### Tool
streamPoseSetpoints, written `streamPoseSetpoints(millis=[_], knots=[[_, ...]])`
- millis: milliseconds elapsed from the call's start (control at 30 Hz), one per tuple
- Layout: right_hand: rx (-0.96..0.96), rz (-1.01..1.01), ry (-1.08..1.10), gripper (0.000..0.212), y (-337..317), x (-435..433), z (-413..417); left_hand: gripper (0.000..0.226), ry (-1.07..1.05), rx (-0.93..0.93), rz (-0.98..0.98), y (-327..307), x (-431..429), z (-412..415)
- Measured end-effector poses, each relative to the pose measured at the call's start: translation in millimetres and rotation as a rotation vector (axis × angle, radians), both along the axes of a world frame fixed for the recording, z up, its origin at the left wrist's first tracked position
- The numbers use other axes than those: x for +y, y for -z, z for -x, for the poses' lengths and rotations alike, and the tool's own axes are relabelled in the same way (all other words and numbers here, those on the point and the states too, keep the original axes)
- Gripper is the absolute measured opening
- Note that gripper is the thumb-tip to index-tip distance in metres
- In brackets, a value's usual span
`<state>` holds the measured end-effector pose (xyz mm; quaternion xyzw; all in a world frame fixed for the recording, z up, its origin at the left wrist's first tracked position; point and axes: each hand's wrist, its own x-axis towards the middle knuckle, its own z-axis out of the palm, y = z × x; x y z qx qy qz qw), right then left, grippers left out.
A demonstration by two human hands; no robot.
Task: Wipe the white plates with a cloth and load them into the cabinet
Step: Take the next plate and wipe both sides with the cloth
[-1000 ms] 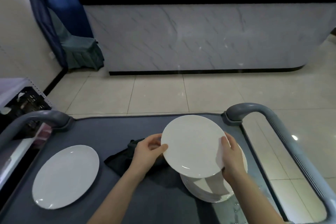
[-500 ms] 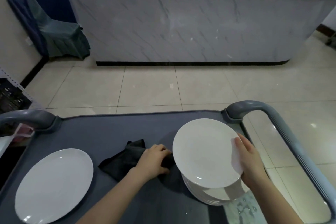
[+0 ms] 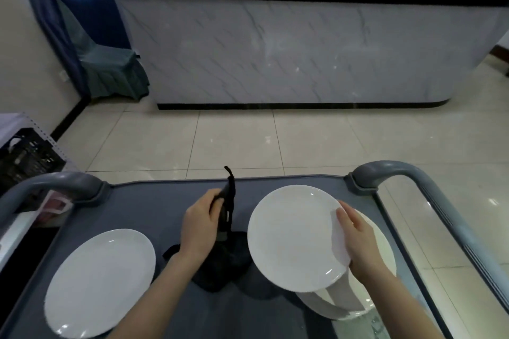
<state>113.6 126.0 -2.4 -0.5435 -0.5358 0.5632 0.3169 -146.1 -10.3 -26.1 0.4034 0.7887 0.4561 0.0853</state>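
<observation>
Held plate [image 3: 294, 239]: white and round, raised off the cart top [image 3: 154, 201] over its right half. Concave face is up and turned toward the camera. In this view its longer axis runs from far-left to near-right. It partly covers the stack of plates [image 3: 314, 301], which sits on the cart top near the right edge.

Right hand [image 3: 360, 245]: grasps the held plate at its right rim, with the thumb lying on the upper face. The other fingers go under the rim, so I cannot tell how they lie.

Cloth [image 3: 228, 253]: dark, at the middle of the cart top, just left of the held plate. Its bulk is bunched on the surface. One part is drawn up into a narrow strand whose long axis runs near to far, with the free tip pointing at the cart top's far edge.

Left hand [image 3: 199, 228]: fingers curled round that strand, gripping it, back of the hand to the camera.

Single plate [image 3: 100, 282]: lies flat on the near-left part of the cart top, well apart from the stack. Face is up, and its long axis in view runs near-left to far-right.

Cart handles: left handle [image 3: 55, 184] and right handle [image 3: 413, 173] rise from the far corners of the cart top.

Beyond the cart top's far edge: tiled floor, then a marble-fronted counter [image 3: 303, 49]. A black crate [image 3: 24, 151] stands off the far-left corner.
</observation>
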Motion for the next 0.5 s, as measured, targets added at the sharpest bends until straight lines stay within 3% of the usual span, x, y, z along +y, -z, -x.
streamPoseSetpoints(millis=[100, 300, 367, 500], knots=[[-0.012, -0.05, -0.086, 0.032, -7.0, -6.5, 21.2, 0.022, 0.0, 0.017, -0.115, -31.5, -2.5, 2.2], [0.014, -0.145, -0.211, 0.025, -10.2, -20.4, 56.3, 0.026, 0.218, 0.082, -0.239, -85.3, 2.4, -33.2], [0.041, -0.145, -0.208, 0.024, -11.0, -23.7, 63.8, 0.034, 0.295, 0.035, -0.169, -93.7, 5.7, -45.4], [0.08, -0.08, -0.153, 0.03, -10.7, -24.9, 69.7, 0.041, 0.55, -0.197, 0.209, -88.1, 6.3, -50.4]])
